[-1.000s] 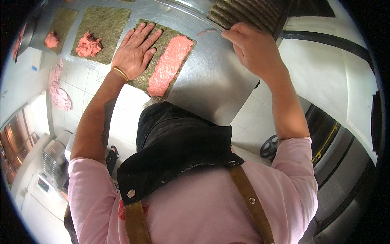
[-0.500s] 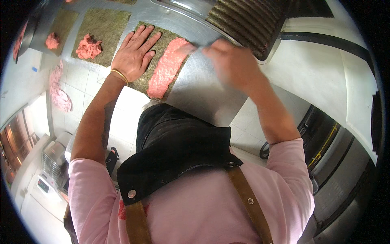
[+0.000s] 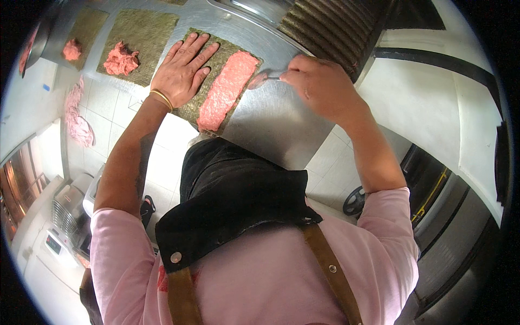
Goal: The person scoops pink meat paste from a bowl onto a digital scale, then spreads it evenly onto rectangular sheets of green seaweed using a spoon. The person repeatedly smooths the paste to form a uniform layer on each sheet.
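Note:
My left hand (image 3: 180,70) lies flat with fingers spread on a dark green nori sheet (image 3: 223,53), pressing its left part. A smooth band of pink paste (image 3: 228,91) covers the right part of that sheet. Just right of the band, my right hand (image 3: 319,84) grips a spoon (image 3: 261,80); its paste-smeared bowl hangs near the sheet's right edge, apart from the band. To the left, a second nori sheet (image 3: 142,33) bears a rough lump of pink paste (image 3: 121,58). Further left, a third sheet (image 3: 86,27) has a smaller lump (image 3: 72,50).
A metal tray (image 3: 254,12) with a stack of ridged dark sheets (image 3: 327,30) stands at the far right. The steel worktop (image 3: 271,127) ends at my black apron (image 3: 233,189). A metal bowl (image 3: 39,46) sits at the far left edge.
My right hand has drawn the spoon away from the paste, a little to the right and nearer me. The band's upper end looks flatter and wider. My left hand stays on the sheet.

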Demonstrator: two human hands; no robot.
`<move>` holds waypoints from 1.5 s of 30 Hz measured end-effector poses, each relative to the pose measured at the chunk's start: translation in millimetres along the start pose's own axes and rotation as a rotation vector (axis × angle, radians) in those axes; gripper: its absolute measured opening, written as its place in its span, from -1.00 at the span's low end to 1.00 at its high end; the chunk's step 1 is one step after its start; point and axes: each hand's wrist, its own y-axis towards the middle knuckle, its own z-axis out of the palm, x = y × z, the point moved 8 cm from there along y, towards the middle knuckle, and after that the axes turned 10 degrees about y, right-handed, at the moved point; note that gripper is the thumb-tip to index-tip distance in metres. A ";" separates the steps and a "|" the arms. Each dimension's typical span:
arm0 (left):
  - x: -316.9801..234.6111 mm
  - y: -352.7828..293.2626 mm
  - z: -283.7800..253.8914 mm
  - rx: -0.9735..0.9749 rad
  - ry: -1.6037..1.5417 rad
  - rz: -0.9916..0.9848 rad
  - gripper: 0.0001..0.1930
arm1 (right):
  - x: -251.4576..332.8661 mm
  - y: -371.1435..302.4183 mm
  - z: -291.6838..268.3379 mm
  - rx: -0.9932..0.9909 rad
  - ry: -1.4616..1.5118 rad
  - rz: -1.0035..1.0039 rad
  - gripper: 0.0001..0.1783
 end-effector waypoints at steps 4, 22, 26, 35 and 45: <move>0.3 -0.4 1.5 -0.008 0.013 0.009 -0.41 | 2.6 8.0 6.6 0.000 -0.036 -0.012 -0.85; 0.5 0.4 0.4 0.021 0.006 -0.001 -0.40 | -16.6 5.9 -4.5 -0.015 -0.138 0.141 -0.73; 0.6 -0.8 -0.7 0.032 0.001 -0.003 -0.41 | -16.0 -0.7 -32.7 -0.158 -0.107 0.254 -0.73; 0.9 -0.8 0.5 0.028 -0.004 -0.007 -0.41 | -18.0 -8.2 -1.3 0.002 -0.077 0.403 -0.76; 0.1 -0.8 0.0 0.030 0.010 -0.001 -0.41 | 1.0 -14.6 14.9 0.080 -0.005 0.381 -0.79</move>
